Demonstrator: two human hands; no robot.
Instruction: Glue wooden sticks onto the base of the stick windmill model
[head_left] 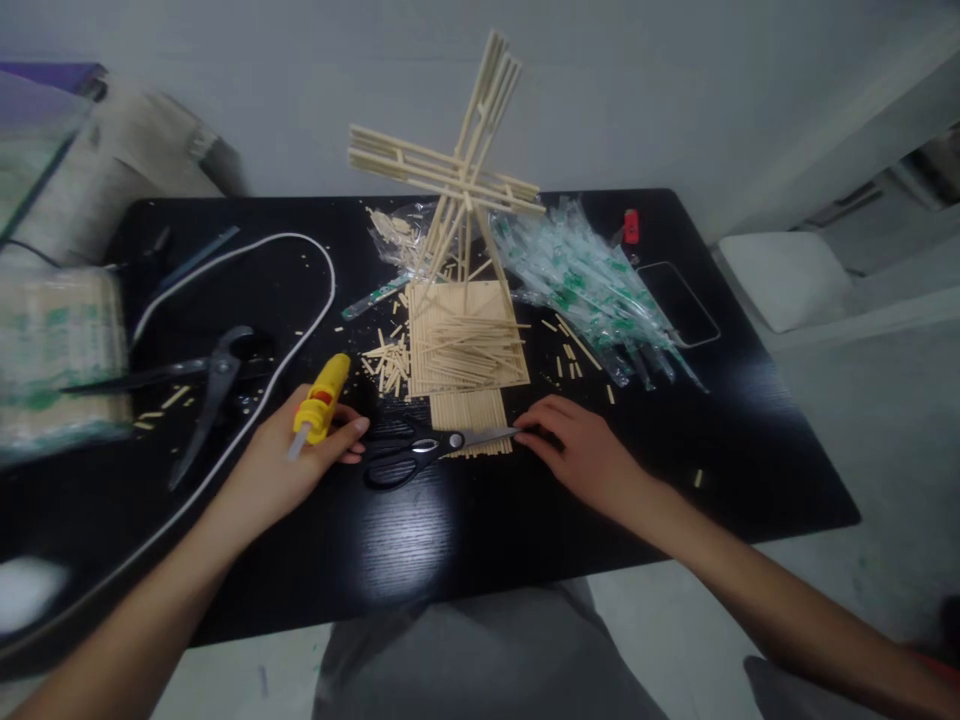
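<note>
The left hand (pixel 300 468) grips the glue gun (pixel 322 398) while the right hand (pixel 576 438), fingertips pinched, seems to handle scissors (pixel 455 440), needing care.

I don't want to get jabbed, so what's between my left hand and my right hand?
In the head view, the scissors lie between your left hand and right hand, crossing the row of sticks.

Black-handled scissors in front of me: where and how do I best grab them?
Probably by the black handles, coming from the left and near side. The scissors lie flat, their handles toward your left hand and over the dark tabletop, while the pointed blades lie across the thin wooden sticks toward your right hand, whose fingertips are at the tip.
</note>
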